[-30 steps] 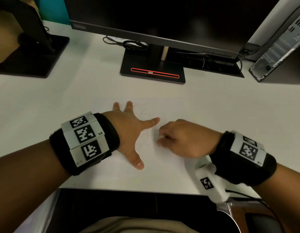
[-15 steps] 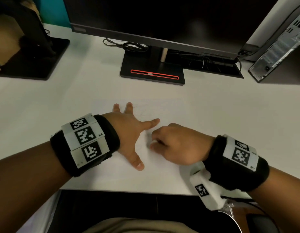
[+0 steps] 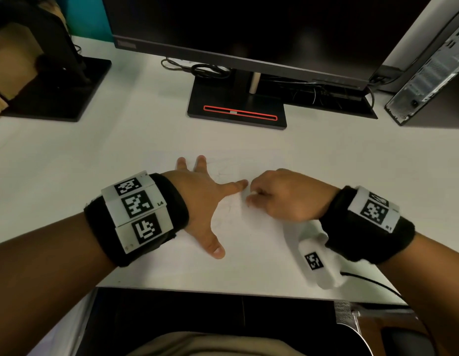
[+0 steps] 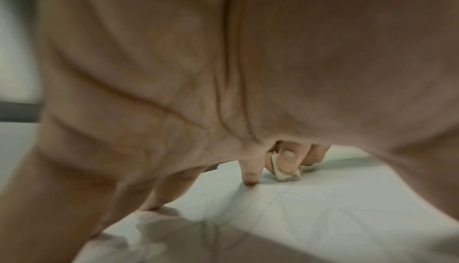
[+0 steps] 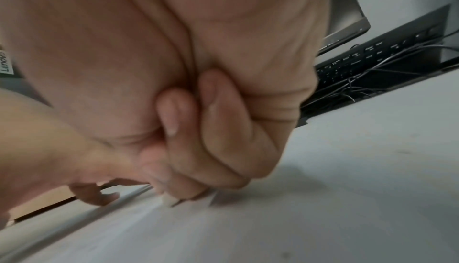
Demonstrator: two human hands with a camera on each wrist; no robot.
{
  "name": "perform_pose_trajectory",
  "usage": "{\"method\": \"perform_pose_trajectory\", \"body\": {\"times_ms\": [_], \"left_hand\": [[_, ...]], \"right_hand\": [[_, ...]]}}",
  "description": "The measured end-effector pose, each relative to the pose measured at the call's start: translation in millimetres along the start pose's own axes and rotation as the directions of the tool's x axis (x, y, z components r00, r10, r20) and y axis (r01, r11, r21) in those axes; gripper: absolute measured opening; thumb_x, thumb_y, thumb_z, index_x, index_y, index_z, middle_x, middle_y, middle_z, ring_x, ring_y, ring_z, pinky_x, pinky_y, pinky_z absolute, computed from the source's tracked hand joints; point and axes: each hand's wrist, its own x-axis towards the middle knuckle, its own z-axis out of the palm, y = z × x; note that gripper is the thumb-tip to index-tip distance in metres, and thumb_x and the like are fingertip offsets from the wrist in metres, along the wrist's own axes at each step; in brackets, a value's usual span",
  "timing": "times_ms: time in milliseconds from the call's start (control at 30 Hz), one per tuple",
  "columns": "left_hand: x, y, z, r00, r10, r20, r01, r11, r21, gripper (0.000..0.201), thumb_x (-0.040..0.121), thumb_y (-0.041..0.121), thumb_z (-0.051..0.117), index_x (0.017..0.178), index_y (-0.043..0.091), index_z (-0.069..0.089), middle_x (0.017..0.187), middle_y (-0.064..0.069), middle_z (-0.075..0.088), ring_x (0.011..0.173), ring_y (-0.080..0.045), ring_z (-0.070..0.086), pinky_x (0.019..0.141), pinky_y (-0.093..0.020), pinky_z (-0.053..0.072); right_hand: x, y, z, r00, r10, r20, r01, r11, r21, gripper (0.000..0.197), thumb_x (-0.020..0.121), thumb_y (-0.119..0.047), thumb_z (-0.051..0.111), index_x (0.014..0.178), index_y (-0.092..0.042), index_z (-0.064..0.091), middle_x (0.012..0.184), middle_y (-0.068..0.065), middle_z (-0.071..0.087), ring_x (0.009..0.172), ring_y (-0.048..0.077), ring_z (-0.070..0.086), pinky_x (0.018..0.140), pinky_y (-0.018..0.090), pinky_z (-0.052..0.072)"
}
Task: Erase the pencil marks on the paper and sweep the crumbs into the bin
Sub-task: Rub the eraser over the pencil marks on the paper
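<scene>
Paper, white sheet with faint pencil lines (image 3: pixel 231 214), is lying flat on the white desk (image 3: pixel 351 176) near its front edge. It is being pinned by the left hand (image 3: pixel 201 201), fingers spread wide and pressed flat. A small white rectangular eraser with a smudged end (image 4: pixel 285 175) is being pinched in the curled fingers of the right hand (image 3: pixel 285 195), its tip being held against the sheet just beside the left index finger. Beyond the sheet a black monitor on a black base with a red-outlined slot (image 3: pixel 236 109) is standing, with tangled black cables (image 3: pixel 197 69) behind it. A grey computer tower (image 3: pixel 429 78) is standing far right, a second black stand (image 3: pixel 56 91) far left.
</scene>
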Motion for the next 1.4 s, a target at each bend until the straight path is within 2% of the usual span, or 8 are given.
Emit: {"method": "perform_pose_trajectory", "body": {"times_ms": [100, 200, 333, 533, 733, 867, 1000, 1400], "left_hand": [[1, -1, 1, 1.0, -0.001, 0.001, 0.001, 1.0, -0.001, 0.136, 0.057, 0.079, 0.077, 0.143, 0.06, -0.027, 0.158, -0.024, -0.03, 0.144, -0.056, -0.019, 0.117, -0.063, 0.02], [0, 0, 0, 1.0, -0.001, -0.001, 0.001, 1.0, 0.002, 0.136, 0.058, 0.077, 0.077, 0.143, 0.06, -0.028, 0.159, -0.024, -0.03, 0.143, -0.055, -0.021, 0.117, -0.061, 0.015], [-1, 1, -1, 1.0, 0.003, 0.008, -0.003, 1.0, -0.005, 0.135, 0.061, 0.077, 0.076, 0.143, 0.059, -0.029, 0.158, -0.026, -0.03, 0.143, -0.054, -0.023, 0.118, -0.06, 0.013], [0, 0, 0, 1.0, -0.005, 0.004, 0.005, 1.0, 0.001, 0.137, 0.058, 0.077, 0.077, 0.143, 0.059, -0.028, 0.158, -0.025, -0.031, 0.143, -0.055, -0.022, 0.117, -0.062, 0.013], [2, -1, 1, 1.0, -0.011, 0.013, 0.011, 1.0, 0.003, 0.137, 0.056, 0.08, 0.076, 0.144, 0.058, -0.028, 0.158, -0.024, -0.031, 0.143, -0.057, -0.019, 0.118, -0.062, 0.021], [2, -1, 1, 1.0, -0.005, 0.002, 0.005, 1.0, 0.007, 0.138, 0.057, 0.078, 0.077, 0.143, 0.058, -0.029, 0.158, -0.025, -0.03, 0.143, -0.057, -0.02, 0.118, -0.061, 0.015], [3, -2, 3, 1.0, -0.03, 0.008, 0.03, 0.999, 0.012, 0.148, 0.054, 0.081, 0.076, 0.145, 0.046, -0.035, 0.158, -0.022, -0.032, 0.145, -0.055, -0.018, 0.117, -0.062, 0.024], [3, -2, 3, 0.999, -0.046, 0.012, 0.046, 0.999, 0.026, 0.156, 0.054, 0.081, 0.076, 0.15, 0.026, -0.034, 0.159, -0.019, -0.031, 0.147, -0.052, -0.014, 0.116, -0.062, 0.027]], "right_hand": [[2, -12, 9, 0.995, -0.096, 0.004, 0.096, 0.995, -0.006, 0.029, 0.103, -0.026, 0.044, 0.088, -0.012, 0.063, 0.086, 0.001, 0.067, 0.076, 0.017, 0.061, 0.071, 0.031, 0.048], [-5, -15, 12, 0.991, -0.105, 0.079, 0.104, 0.994, 0.021, 0.034, 0.104, -0.028, 0.046, 0.077, -0.012, 0.058, 0.067, -0.005, 0.057, 0.063, 0.011, 0.053, 0.062, 0.025, 0.042], [2, 3, -1, 1.0, 0.002, -0.008, -0.002, 1.0, 0.01, 0.034, 0.103, -0.031, 0.049, 0.071, -0.018, 0.053, 0.072, -0.004, 0.058, 0.067, 0.014, 0.054, 0.067, 0.031, 0.04], [-5, -17, 14, 0.989, -0.122, 0.083, 0.119, 0.992, 0.036, 0.034, 0.103, -0.028, 0.047, 0.077, -0.009, 0.058, 0.065, -0.002, 0.056, 0.061, 0.013, 0.053, 0.062, 0.027, 0.044], [2, -13, 7, 0.995, -0.094, -0.031, 0.094, 0.995, -0.015, 0.026, 0.103, -0.025, 0.045, 0.088, -0.014, 0.062, 0.085, 0.002, 0.067, 0.075, 0.017, 0.06, 0.069, 0.029, 0.044], [-4, -22, 17, 0.985, -0.144, 0.093, 0.141, 0.989, 0.036, 0.033, 0.104, -0.029, 0.047, 0.08, -0.01, 0.061, 0.066, -0.004, 0.058, 0.06, 0.01, 0.052, 0.062, 0.023, 0.042], [4, -10, 7, 0.996, -0.082, -0.018, 0.082, 0.997, -0.002, 0.036, 0.103, -0.03, 0.047, 0.073, -0.011, 0.055, 0.07, 0.004, 0.061, 0.065, 0.017, 0.056, 0.064, 0.03, 0.042], [3, -21, 13, 0.992, -0.122, 0.007, 0.122, 0.992, -0.022, 0.036, 0.104, -0.028, 0.046, 0.07, -0.017, 0.055, 0.066, -0.001, 0.058, 0.059, 0.009, 0.051, 0.059, 0.022, 0.036]]}}
